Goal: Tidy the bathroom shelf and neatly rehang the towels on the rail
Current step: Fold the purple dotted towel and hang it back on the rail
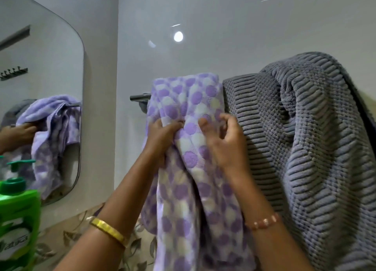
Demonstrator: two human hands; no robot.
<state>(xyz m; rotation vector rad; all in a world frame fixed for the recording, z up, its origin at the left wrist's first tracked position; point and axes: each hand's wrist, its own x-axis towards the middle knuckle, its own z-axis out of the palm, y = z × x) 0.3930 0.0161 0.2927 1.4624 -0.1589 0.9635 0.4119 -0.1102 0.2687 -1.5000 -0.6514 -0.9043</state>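
Left hand (162,138) grips purple towel (189,99) bunched on rail (139,97), steadying it; right hand (225,142) half-open, pinching folds to spread.

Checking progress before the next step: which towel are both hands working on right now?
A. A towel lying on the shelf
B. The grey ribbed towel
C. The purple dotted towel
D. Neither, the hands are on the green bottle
C: the left hand grips bunched fabric of the purple dotted towel on the rail, and the right hand touches it; the grey ribbed towel hangs untouched beside.
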